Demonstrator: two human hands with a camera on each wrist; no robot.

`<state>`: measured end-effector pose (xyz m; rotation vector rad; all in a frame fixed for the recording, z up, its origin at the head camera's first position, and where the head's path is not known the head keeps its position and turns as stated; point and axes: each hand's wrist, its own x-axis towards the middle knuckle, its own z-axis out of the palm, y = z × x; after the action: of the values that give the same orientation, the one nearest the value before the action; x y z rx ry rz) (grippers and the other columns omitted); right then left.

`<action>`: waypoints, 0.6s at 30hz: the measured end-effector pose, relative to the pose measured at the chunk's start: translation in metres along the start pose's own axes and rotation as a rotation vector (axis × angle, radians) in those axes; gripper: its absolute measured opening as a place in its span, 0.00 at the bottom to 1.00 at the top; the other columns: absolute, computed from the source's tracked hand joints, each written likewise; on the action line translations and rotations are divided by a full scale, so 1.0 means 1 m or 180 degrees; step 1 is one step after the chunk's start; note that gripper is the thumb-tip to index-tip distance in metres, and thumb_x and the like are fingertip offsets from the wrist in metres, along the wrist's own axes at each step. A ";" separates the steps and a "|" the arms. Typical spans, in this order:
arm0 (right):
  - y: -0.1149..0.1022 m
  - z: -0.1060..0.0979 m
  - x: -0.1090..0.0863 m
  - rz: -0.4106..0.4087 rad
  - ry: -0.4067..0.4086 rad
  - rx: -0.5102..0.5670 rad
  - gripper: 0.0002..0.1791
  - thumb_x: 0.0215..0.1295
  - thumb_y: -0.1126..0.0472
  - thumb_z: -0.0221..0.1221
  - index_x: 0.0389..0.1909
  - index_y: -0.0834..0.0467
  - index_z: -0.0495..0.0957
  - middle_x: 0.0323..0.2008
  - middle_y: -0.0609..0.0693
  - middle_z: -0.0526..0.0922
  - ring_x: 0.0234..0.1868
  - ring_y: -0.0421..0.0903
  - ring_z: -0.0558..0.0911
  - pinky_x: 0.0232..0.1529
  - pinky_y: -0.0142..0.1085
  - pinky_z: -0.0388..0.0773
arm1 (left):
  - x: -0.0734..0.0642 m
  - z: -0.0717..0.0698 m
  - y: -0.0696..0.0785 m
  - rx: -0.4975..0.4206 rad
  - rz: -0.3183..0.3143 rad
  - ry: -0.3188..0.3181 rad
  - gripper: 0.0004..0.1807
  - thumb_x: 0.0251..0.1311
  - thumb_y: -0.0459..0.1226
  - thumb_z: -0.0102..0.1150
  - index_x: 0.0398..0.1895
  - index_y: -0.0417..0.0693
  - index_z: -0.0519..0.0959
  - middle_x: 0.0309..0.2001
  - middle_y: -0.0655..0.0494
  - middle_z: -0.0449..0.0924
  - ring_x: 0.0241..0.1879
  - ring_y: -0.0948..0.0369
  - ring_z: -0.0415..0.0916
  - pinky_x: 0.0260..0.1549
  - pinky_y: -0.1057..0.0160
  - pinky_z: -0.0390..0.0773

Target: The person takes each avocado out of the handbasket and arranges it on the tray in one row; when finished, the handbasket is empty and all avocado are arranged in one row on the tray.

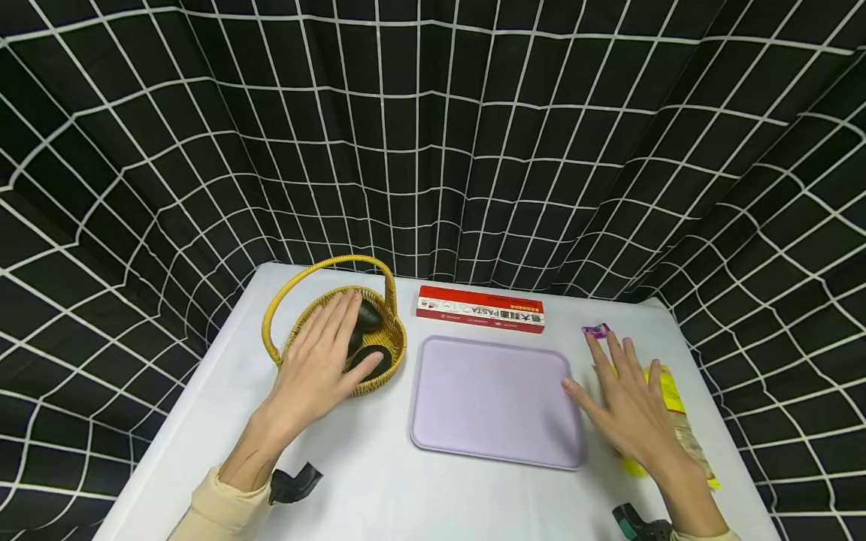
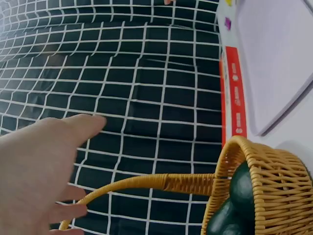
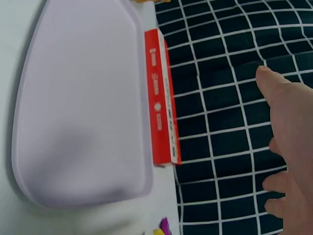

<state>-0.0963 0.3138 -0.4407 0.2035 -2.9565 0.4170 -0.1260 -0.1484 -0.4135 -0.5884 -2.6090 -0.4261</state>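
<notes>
My left hand (image 1: pixel 314 368), fingers straight, is spread over a yellow wicker basket (image 1: pixel 401 346) and hides part of it. Several smooth dark green avocado-like fruits (image 1: pixel 368 315) lie inside; they show again in the left wrist view through the basket's opening (image 2: pixel 242 188). The tall arched handle (image 1: pixel 325 263) stands up behind the fingers. My right hand (image 1: pixel 629 409) is held flat with fingers spread, holding nothing, above a yellow, partly clear packet (image 1: pixel 673 394) that it partly covers. Just beyond its fingertips lies a small purple wrapped piece (image 1: pixel 597 330).
Between the hands sits a pale lilac tray (image 1: pixel 497 402) on the white table (image 1: pixel 379 488). A red and white pasta box (image 1: pixel 480 309) lies behind the tray. Black curtain with a white grid (image 1: pixel 433 150) surrounds the table's back and sides.
</notes>
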 end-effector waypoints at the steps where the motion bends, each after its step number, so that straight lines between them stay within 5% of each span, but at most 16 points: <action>1: -0.001 0.000 0.001 -0.0017 -0.0007 0.0011 0.50 0.73 0.32 0.53 0.86 0.47 0.44 0.84 0.64 0.42 0.83 0.69 0.40 0.77 0.73 0.21 | 0.000 -0.001 -0.001 -0.0043 0.0032 0.0165 0.46 0.70 0.57 0.60 0.81 0.40 0.59 0.78 0.42 0.64 0.78 0.45 0.61 0.79 0.43 0.61; 6: -0.005 0.004 0.005 -0.0048 -0.0064 0.0039 0.50 0.73 0.31 0.53 0.86 0.47 0.44 0.84 0.63 0.43 0.84 0.67 0.42 0.80 0.71 0.29 | 0.001 -0.004 -0.006 -0.0281 0.0102 0.1120 0.33 0.65 0.42 0.69 0.69 0.35 0.74 0.64 0.39 0.80 0.65 0.43 0.76 0.65 0.43 0.78; 10: -0.010 0.007 0.009 -0.0078 -0.0074 0.0033 0.50 0.72 0.31 0.54 0.86 0.47 0.45 0.84 0.64 0.46 0.83 0.66 0.45 0.79 0.73 0.35 | -0.001 -0.004 -0.012 -0.0437 0.0043 0.1818 0.24 0.60 0.31 0.70 0.60 0.31 0.80 0.56 0.37 0.85 0.56 0.41 0.81 0.59 0.50 0.83; 15: -0.019 0.009 0.014 -0.0151 -0.0087 0.0212 0.50 0.73 0.33 0.56 0.86 0.46 0.45 0.82 0.65 0.53 0.79 0.70 0.56 0.76 0.73 0.51 | -0.007 -0.002 -0.022 -0.0705 -0.0252 0.2380 0.22 0.57 0.24 0.71 0.56 0.30 0.82 0.55 0.37 0.85 0.55 0.40 0.81 0.66 0.66 0.77; 18: -0.026 0.010 0.018 -0.0155 -0.0119 0.0428 0.48 0.73 0.34 0.58 0.85 0.43 0.46 0.81 0.62 0.58 0.77 0.70 0.62 0.72 0.73 0.60 | -0.013 -0.001 -0.028 -0.0827 -0.0553 0.2588 0.22 0.58 0.25 0.71 0.57 0.30 0.82 0.57 0.37 0.84 0.58 0.39 0.80 0.69 0.67 0.73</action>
<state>-0.1113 0.2841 -0.4403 0.3011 -2.9545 0.6126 -0.1281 -0.1776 -0.4247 -0.1908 -1.8341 -0.8595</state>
